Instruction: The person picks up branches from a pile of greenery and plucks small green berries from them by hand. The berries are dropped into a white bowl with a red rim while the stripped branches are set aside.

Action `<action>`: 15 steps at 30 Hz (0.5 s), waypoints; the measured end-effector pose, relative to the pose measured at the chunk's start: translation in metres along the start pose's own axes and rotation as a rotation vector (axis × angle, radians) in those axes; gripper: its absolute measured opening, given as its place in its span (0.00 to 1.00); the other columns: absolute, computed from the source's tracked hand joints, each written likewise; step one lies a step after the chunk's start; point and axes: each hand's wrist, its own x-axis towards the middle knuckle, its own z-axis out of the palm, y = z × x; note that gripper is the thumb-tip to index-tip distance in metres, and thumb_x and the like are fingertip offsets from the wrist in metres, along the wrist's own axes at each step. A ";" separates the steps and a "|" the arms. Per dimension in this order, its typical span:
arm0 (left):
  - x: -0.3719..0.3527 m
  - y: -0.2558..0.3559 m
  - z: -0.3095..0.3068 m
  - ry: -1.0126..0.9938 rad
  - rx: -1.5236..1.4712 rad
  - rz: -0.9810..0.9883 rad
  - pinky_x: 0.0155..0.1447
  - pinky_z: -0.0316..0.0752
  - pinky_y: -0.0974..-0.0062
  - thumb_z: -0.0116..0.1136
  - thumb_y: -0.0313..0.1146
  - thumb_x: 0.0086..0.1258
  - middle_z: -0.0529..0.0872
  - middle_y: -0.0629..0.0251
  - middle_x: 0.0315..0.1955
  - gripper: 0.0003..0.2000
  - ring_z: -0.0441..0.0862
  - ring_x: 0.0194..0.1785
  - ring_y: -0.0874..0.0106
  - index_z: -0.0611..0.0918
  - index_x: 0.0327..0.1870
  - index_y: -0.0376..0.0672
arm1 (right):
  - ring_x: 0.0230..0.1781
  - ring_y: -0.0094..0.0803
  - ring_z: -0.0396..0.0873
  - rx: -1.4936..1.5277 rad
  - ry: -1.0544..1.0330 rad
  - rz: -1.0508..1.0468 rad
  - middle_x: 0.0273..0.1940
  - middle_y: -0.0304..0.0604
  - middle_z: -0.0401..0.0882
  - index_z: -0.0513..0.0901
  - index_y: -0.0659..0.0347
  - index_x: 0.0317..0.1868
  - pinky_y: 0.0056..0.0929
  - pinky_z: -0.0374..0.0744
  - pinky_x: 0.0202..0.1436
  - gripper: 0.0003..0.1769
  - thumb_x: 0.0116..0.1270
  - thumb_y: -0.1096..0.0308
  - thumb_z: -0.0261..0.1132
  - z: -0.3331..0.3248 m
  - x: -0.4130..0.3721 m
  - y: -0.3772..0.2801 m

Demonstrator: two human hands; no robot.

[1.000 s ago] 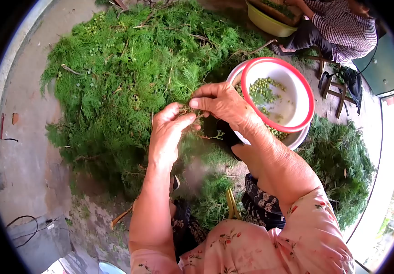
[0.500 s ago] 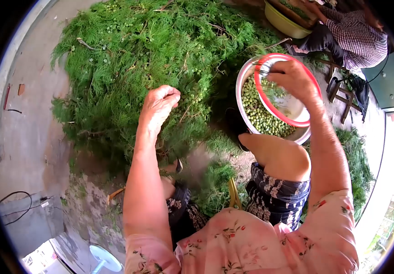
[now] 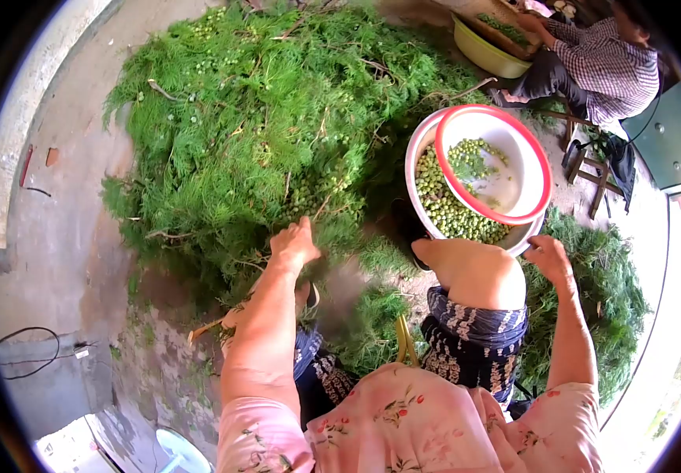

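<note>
My left hand (image 3: 294,243) is closed at the near edge of a heap of feathery green branches (image 3: 222,142); what its fingers hold, if anything, is hidden. Small round green cones (image 3: 305,197) cluster just beyond its fingertips. My right hand (image 3: 550,260) has its fingers curled on the lower right rim of a metal basin (image 3: 417,169). Many green cones (image 3: 458,217) lie in that basin. A white plastic basin with a red rim (image 3: 547,177) rests tilted inside it, holding some cones and green bits (image 3: 470,158).
Yellow-handled shears or pliers (image 3: 406,343) lie between my legs. More cut greenery (image 3: 608,292) is on the ground at right. A person in a checked shirt (image 3: 608,71) sits at upper right by a yellow-green tub (image 3: 486,51). Near them stands a wooden stool (image 3: 593,169).
My right hand has left the space above the red-rimmed basin and come down to the metal basin's rim. My left hand has moved lower and slightly right along the heap.
</note>
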 end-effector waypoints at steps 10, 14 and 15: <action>0.032 -0.048 0.019 0.119 -0.204 -0.182 0.56 0.69 0.63 0.42 0.34 0.64 0.78 0.55 0.51 0.17 0.75 0.55 0.58 0.74 0.54 0.46 | 0.30 0.28 0.77 0.372 -0.084 0.095 0.29 0.46 0.79 0.78 0.69 0.40 0.26 0.74 0.35 0.16 0.52 0.68 0.63 0.006 0.008 -0.049; 0.026 -0.072 0.001 0.287 -1.203 -0.166 0.34 0.74 0.70 0.44 0.22 0.62 0.79 0.62 0.29 0.10 0.77 0.31 0.72 0.79 0.37 0.39 | 0.25 0.28 0.75 0.441 -0.013 -0.049 0.25 0.44 0.78 0.79 0.69 0.38 0.28 0.72 0.31 0.13 0.55 0.70 0.60 0.001 0.042 -0.085; 0.027 -0.084 -0.001 0.371 -1.553 -0.116 0.27 0.73 0.72 0.45 0.20 0.61 0.77 0.64 0.26 0.09 0.74 0.27 0.75 0.79 0.37 0.37 | 0.25 0.29 0.75 0.430 -0.028 -0.033 0.25 0.45 0.78 0.79 0.69 0.38 0.28 0.73 0.31 0.12 0.55 0.70 0.59 -0.005 0.050 -0.110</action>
